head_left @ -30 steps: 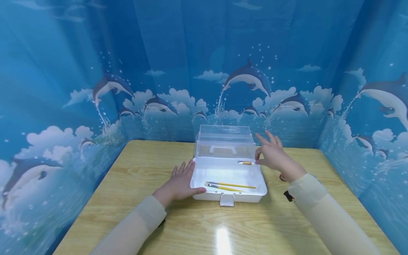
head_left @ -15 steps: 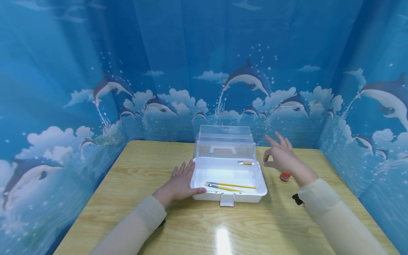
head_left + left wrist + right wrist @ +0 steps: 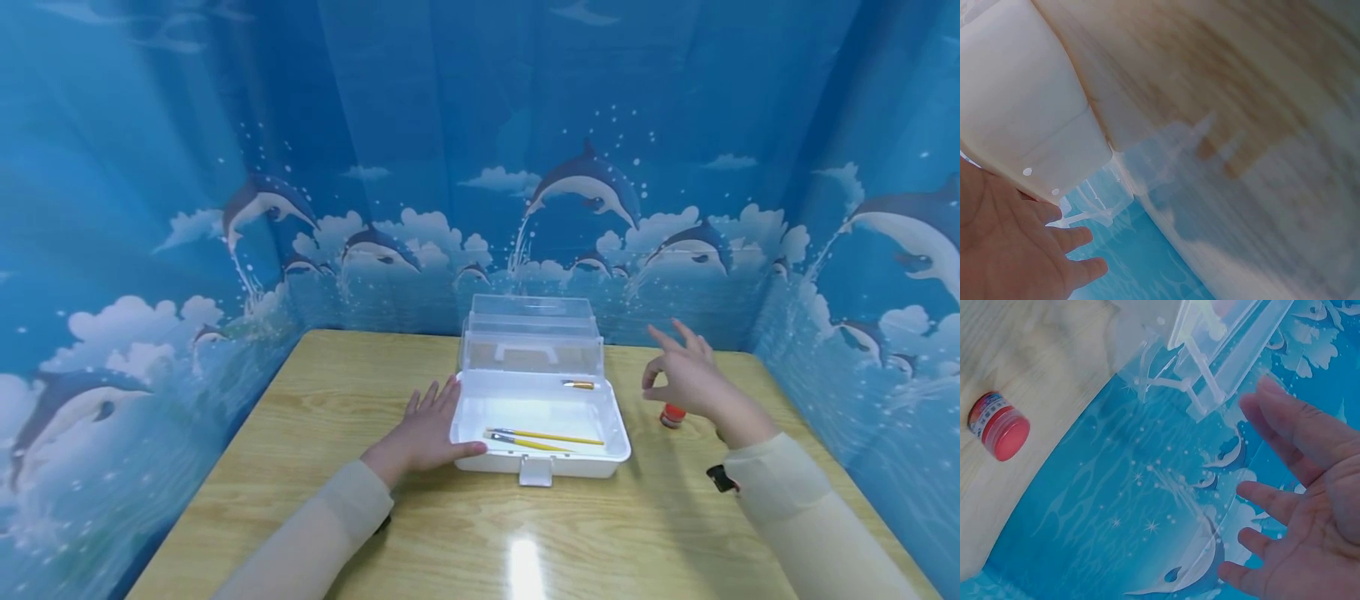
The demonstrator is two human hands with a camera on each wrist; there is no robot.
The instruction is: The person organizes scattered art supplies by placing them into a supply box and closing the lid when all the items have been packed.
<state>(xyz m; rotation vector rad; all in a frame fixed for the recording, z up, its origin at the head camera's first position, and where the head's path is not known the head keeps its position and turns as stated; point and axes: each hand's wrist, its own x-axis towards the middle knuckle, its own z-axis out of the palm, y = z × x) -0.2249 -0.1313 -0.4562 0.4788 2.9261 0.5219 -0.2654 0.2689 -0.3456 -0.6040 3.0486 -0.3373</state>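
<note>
An open box (image 3: 540, 411) sits against the left hand (image 3: 423, 437), fingers spread; the right hand (image 3: 690, 381) has thumb and forefinger close together, the rest fanned. Yellow brushes (image 3: 547, 436) lie right of the left fingers, a red jar (image 3: 672, 417) near the right.

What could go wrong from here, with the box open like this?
The right hand is near the red-capped jar and might knock it. The left hand touches the white box's rim, so the raised lid could pinch it if it fell. The yellow brushes might slide if the box is jolted.
</note>
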